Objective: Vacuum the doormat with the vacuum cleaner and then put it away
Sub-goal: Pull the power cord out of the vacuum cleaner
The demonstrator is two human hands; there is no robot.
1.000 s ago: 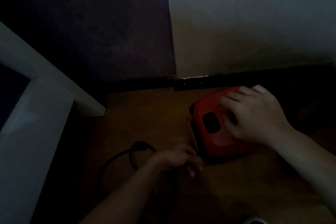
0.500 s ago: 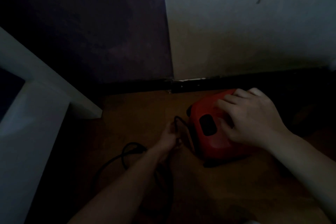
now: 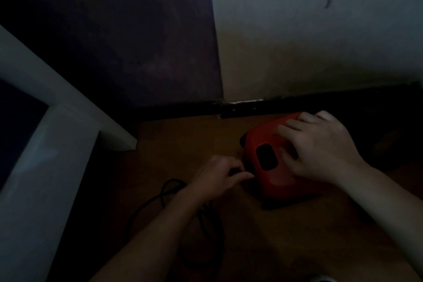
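A red vacuum cleaner body (image 3: pixel 272 174) with a black oval panel sits on the brown floor by the dark skirting board. My right hand (image 3: pixel 320 149) rests on top of it, fingers spread over the red shell. My left hand (image 3: pixel 219 175) is at the vacuum's near-left side, its fingers curled round something black there, probably the cord. The black power cord (image 3: pixel 169 190) loops on the floor under my left forearm. No doormat is in view. The scene is very dim.
A white furniture frame (image 3: pixel 45 144) stands at the left, its leg ending near the floor. A dark purple wall and a pale wall (image 3: pixel 309 41) meet in a corner behind the vacuum. Bare floor (image 3: pixel 297 240) lies in front.
My left hand has moved right and a little nearer, from the cord beside the vacuum up against its left side. My right hand stays on the vacuum.
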